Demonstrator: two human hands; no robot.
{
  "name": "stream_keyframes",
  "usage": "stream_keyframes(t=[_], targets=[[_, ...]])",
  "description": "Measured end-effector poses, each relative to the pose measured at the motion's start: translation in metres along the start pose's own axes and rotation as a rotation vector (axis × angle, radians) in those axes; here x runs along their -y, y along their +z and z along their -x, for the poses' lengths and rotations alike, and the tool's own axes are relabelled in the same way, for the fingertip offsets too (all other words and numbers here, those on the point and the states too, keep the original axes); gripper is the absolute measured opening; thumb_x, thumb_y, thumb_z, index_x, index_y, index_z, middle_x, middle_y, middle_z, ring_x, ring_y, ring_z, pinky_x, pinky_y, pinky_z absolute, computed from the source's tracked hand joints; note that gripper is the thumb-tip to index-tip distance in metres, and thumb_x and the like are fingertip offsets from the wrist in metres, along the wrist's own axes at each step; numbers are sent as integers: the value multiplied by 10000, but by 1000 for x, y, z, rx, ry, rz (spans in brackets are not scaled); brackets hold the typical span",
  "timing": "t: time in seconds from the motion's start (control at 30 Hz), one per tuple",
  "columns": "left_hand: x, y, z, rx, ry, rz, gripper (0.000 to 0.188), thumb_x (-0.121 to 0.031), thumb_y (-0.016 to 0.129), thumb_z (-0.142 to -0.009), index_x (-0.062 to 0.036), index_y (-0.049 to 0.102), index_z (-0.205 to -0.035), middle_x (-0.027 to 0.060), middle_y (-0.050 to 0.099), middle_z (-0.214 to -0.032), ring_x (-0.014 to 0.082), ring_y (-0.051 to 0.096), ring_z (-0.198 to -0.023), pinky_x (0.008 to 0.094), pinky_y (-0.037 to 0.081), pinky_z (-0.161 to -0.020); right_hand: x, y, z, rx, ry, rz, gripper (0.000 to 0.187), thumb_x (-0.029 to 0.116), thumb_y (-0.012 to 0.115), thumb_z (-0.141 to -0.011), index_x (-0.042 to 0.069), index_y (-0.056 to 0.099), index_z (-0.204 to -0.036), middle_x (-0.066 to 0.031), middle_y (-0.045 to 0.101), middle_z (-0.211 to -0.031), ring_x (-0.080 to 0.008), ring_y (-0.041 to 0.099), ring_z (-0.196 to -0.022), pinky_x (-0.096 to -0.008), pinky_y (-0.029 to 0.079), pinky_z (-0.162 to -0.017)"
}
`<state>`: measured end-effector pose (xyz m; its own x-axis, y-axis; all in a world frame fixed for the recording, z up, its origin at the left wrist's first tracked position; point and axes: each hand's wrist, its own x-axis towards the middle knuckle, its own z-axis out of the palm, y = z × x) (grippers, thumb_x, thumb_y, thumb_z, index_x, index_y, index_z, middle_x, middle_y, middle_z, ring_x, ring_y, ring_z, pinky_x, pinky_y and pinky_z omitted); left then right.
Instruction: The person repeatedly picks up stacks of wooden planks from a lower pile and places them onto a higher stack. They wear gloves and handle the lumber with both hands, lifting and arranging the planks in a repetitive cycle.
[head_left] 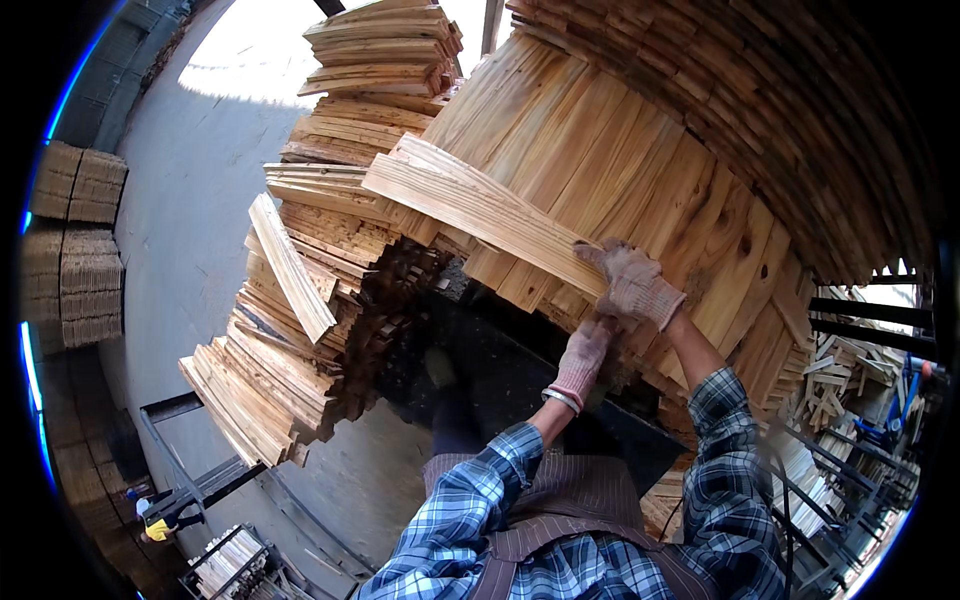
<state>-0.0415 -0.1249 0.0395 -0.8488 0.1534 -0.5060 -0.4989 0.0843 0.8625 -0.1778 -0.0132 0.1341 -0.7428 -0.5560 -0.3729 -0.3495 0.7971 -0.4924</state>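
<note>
In the lower part of the frame, two plaid sleeves point(440, 520) extend from a striped apron point(570, 492) toward the work. The left hand point(585, 357), gloved, is at the near edge of the board layer, just below the right; its fingertips are hidden, so how far it is open and whether it holds anything cannot be told. The right hand point(640, 285), also gloved, is at the lower-right end of a pale plank point(480, 213), its fingers partly extended; whether they are closed on the wood cannot be told. The plank lies at centre, slanting to the upper left across the board layer point(600, 150), its far end near the stacked slats. The step in hand is judged to be handling this plank by its near end. The next move calls for a secure hold at that end and control of the long unsupported-looking far end, so that it does not swing or slide. Beyond, at left of centre, stand uneven slat stacks point(275, 370), with one loose slat point(290, 267) lying askew on top. A tall stack point(760, 90) fills the upper right. Farther off, bundled stacks point(92, 250) stand at the left edge, and a person in yellow point(158, 528) is at the lower left.
</note>
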Motion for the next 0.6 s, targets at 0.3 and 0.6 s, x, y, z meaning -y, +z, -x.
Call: stream_keyframes(t=[0.3, 0.6], targets=[[-100, -61, 9, -34, 136, -356, 345, -283, 641, -906, -70, 661, -1177, 110, 718, -990, 190, 680, -865, 309, 519, -798, -7, 49, -68, -188, 140, 283, 945, 393, 798, -648, 225, 368, -1473, -183, 499, -1241, -390, 424, -1227, -524, 349, -1023], [-120, -124, -124, 107, 491, -1461, 1008, -449, 818, -645, -163, 323, -1475, 173, 340, -1483, 404, 259, -1399, 525, 210, -1145, -73, -65, -65, -314, 364, -120, 771, 327, 844, -636, 297, 560, -1352, -155, 471, -1368, -351, 496, -1231, -408, 447, -1046]])
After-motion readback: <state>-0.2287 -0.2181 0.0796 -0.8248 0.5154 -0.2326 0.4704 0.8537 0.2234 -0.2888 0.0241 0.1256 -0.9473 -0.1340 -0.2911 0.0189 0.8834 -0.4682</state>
